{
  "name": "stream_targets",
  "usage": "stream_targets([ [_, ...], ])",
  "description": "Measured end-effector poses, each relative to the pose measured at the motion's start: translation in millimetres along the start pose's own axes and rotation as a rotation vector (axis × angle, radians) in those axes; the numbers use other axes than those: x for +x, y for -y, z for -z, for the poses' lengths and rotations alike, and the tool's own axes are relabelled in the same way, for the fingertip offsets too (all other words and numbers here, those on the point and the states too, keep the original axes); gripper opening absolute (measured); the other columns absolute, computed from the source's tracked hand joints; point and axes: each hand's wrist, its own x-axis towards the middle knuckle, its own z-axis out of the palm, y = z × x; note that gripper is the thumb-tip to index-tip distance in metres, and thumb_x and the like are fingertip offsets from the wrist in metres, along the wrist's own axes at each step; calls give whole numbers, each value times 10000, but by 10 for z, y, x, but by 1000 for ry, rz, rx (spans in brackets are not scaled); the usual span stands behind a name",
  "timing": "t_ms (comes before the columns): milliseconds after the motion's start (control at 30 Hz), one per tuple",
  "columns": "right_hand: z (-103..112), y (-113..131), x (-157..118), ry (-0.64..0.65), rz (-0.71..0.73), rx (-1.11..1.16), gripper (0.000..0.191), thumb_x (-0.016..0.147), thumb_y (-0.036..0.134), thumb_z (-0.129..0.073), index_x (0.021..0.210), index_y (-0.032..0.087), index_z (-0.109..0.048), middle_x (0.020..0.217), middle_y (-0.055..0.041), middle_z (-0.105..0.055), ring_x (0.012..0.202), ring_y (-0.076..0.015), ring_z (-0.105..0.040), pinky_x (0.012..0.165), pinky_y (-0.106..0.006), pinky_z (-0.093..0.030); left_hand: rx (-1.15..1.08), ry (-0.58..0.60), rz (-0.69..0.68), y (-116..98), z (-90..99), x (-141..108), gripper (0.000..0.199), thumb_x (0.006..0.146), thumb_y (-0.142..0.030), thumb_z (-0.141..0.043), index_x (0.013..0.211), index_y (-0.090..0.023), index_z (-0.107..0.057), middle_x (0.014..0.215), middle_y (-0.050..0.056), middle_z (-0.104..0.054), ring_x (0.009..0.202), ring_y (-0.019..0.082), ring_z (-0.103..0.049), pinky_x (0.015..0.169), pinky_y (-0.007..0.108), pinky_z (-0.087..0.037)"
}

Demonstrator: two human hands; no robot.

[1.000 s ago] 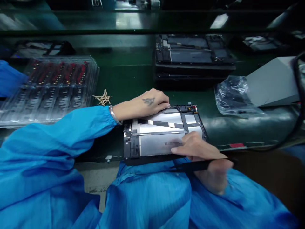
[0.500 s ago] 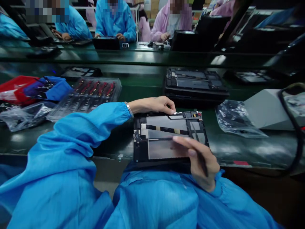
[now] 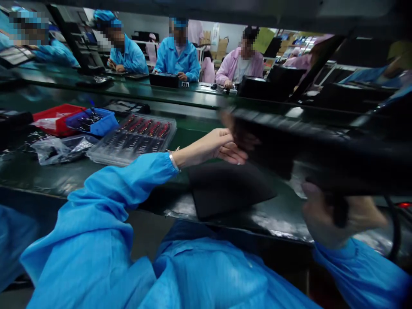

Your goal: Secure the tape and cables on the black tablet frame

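Note:
Both my hands hold a dark tablet assembly (image 3: 305, 146) lifted off the bench; it is blurred and tilted, stretching from centre to the right edge. My left hand (image 3: 225, 146) grips its left end with the fingers curled around the edge. Lower right, my right hand (image 3: 337, 216) is closed under the tablet's near edge, with a black tool-like shape between its fingers. Below the tablet a black mat (image 3: 228, 189) lies bare on the green bench (image 3: 96, 171). Blue sleeves cover both my arms.
A clear blister tray of red-tipped parts (image 3: 135, 137) sits left of my left hand, with a blue bin (image 3: 93, 122), a red bin (image 3: 54, 115) and a plastic bag (image 3: 54, 150) beyond. A black cable (image 3: 394, 231) loops at right. Several co-workers sit across the far belt (image 3: 177, 96).
The tablet lay open-back-up on the mat under both hands; now it is raised off the mat and swung up to the right. My view has tilted upward.

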Motion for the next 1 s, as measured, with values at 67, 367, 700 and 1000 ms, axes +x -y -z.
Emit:
stream_targets([
  [67, -83, 179, 51, -315, 1, 85, 426, 787, 315, -827, 1197, 424, -788, 1208, -23, -775, 1263, -481, -646, 1036, -638, -559, -21, -16, -92, -62, -125, -156, 404, 978, -568, -640, 1058, -194, -509, 959, 76, -783, 873, 178, -779, 783, 279, -618],
  [367, -118, 540, 155, -143, -444, 542, 191, 835, 215, -786, 973, 343, -819, 1366, 15, -704, 1418, -279, -561, 1253, -474, -426, 279, -299, -253, -166, -347, -334, 489, 970, -581, -674, 742, -184, -501, 527, -48, -592, 398, 38, -505, 414, 157, -367],
  [700, -143, 198, 118, 213, -750, 534, 239, 883, 392, -752, 1119, 399, -794, 1333, -9, -729, 1164, -309, -732, 999, -469, -631, 69, -301, 29, 170, -225, -263, 569, 947, -607, -674, 664, -170, -445, 505, -31, -601, 368, 21, -505, 385, 134, -323],
  [1000, -177, 121, 110, 237, -769, 515, 271, 934, 470, -703, 1184, 393, -773, 1332, -30, -730, 1143, -307, -742, 993, -465, -631, 53, -315, 81, 258, -193, -202, 548, 947, -575, -675, 661, -155, -472, 512, -27, -618, 363, 16, -509, 382, 127, -335],
])
